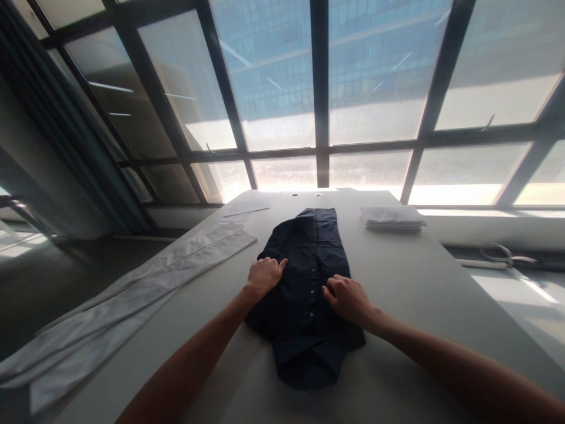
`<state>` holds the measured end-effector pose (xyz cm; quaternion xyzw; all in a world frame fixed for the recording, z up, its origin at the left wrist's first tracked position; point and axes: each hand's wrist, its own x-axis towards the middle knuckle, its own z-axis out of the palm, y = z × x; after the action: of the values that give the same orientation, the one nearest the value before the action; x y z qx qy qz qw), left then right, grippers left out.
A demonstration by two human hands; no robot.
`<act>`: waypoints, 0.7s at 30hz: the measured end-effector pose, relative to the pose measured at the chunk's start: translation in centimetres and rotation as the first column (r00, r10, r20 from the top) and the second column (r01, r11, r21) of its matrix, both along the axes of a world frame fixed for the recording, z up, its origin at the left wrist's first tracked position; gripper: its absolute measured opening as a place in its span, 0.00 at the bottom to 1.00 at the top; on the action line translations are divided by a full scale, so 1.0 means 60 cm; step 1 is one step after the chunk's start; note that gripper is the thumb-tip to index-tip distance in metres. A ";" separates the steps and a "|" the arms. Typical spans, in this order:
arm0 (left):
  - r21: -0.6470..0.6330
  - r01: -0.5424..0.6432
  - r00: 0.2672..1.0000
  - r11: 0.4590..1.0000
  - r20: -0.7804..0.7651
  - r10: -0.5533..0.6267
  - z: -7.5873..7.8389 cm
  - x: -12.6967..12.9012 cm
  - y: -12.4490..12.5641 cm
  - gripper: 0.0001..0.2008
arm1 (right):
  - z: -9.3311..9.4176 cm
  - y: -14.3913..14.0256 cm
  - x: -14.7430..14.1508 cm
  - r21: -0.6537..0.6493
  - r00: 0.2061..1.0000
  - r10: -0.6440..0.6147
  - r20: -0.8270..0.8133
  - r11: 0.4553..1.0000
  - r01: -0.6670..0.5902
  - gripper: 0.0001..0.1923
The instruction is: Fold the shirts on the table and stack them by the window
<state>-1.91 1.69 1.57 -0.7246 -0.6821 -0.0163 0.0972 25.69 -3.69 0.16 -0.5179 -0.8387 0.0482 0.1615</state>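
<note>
Left hand (pixel 263 274): centre of the frame, fingers curled into a loose fist, knuckles pressed on the left edge of the dark navy shirt (pixel 304 294). Pinched fabric inside the fist: cannot tell. Right hand (pixel 348 298): just right of centre, palm down, fingers bent, resting on the shirt's right half beside the button placket. Both hands apart, one on each side of the placket, neither clearly clamped on the cloth. Forearms entering from the lower edge of the frame, left and right.

Shirt: flat on the grey counter (pixel 410 294), centre of the frame, sides folded inward, collar end toward the lower edge, far end toward the window.

Left of the shirt: long white folded cloth (pixel 132 300), running diagonally from centre-left down to the lower left corner, partly over the counter edge. Upper centre-left, at the far counter end: flat white sheet (pixel 247 205). Upper right of the shirt, well apart from it: stack of folded white fabric (pixel 392 217). Right edge of the frame, off the counter on a sill: scissors (pixel 503 255). Upper half of the frame: large window (pixel 282 76) with dark frames.
</note>
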 end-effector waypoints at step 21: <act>-0.084 0.090 0.983 0.992 0.165 -0.075 -0.071 -0.049 0.070 0.37 | -0.017 0.147 -0.052 -0.064 0.996 -0.090 -0.002 0.994 0.090 0.31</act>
<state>-4.83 5.87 -2.71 -0.7523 -0.6570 -0.0477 0.0078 22.54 5.12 -0.87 -0.5600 -0.8120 0.0688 0.1490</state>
